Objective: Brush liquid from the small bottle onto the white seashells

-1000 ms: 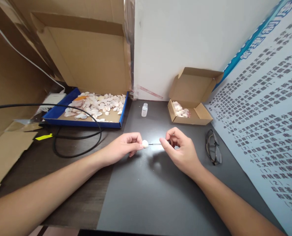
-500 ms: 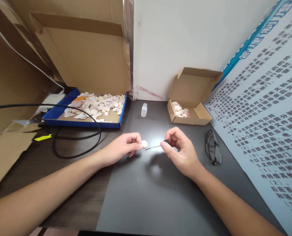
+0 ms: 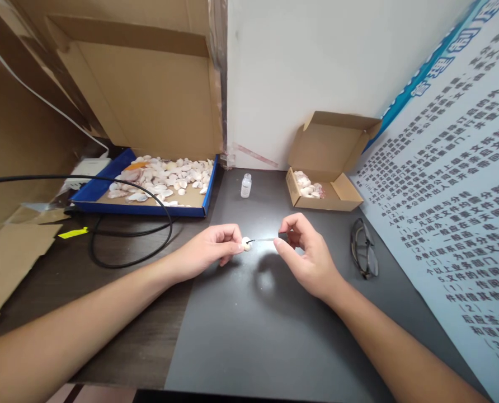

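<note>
Between the thumb and fingers of my left hand [image 3: 218, 246] is a small whitish seashell [image 3: 246, 246]. My right hand [image 3: 308, 252] pinches the black cap of a thin applicator brush [image 3: 264, 240], whose stem points left. The brush's dark tip overlaps the shell and appears to touch it. Both hands are above the dark grey mat [image 3: 232, 341]. Farther back on the mat stands a small uncapped bottle [image 3: 246, 187] with a whitish lower part; its label is too small to read.
A blue-edged tray [image 3: 149, 210] of shells is at back left, a small cardboard box [image 3: 329, 202] with shells at back right. Glasses [image 3: 363, 249] lie right of my right hand. A black cable [image 3: 172, 224] loops on the left near a yellow tag [image 3: 73, 233].
The brush has swung up to nearly level, and its tip has moved left from just below the shell's edge onto the shell. My left hand stays nearly in place.
</note>
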The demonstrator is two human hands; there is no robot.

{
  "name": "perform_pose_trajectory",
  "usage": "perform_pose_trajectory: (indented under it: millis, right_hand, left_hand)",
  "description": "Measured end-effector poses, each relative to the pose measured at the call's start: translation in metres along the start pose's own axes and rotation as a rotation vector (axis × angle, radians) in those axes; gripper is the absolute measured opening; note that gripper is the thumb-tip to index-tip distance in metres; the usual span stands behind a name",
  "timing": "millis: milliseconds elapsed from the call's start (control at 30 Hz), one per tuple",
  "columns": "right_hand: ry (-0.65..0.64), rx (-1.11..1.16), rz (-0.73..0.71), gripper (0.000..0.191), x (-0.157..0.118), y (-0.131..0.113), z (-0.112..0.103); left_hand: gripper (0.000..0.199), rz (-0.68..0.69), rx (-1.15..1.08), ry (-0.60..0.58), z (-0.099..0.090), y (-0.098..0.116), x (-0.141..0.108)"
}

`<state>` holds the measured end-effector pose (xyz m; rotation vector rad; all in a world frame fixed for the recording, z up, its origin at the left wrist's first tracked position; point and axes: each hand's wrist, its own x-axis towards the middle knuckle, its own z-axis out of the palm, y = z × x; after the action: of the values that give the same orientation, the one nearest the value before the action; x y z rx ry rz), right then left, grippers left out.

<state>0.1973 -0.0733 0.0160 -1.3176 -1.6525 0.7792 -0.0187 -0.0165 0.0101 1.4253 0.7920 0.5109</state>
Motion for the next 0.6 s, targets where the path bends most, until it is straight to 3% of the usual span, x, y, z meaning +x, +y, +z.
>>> perform_pose_trajectory:
  millis: [267, 400, 600]
  right_hand:
    - [-0.172, -0.009, 0.029, 0.019, -0.0004, -0.0025, 0.0022]
    - [-0.208, 0.007, 0.065, 0.021, -0.0021, -0.0017, 0.0043]
    - [-0.231, 0.246, 0.174, 0.022, -0.0023, 0.0029, 0.0095]
  left_hand:
    - [0.026, 0.017, -0.197, 0.084, -0.0002, -0.0048, 0.0016]
    - [0.026, 0.016, -0.231, 0.065, 0.0024, -0.0051, 0.0002]
    - [0.028, 0.044, -0.290, 0.055, 0.0077, -0.0040, -0.0025]
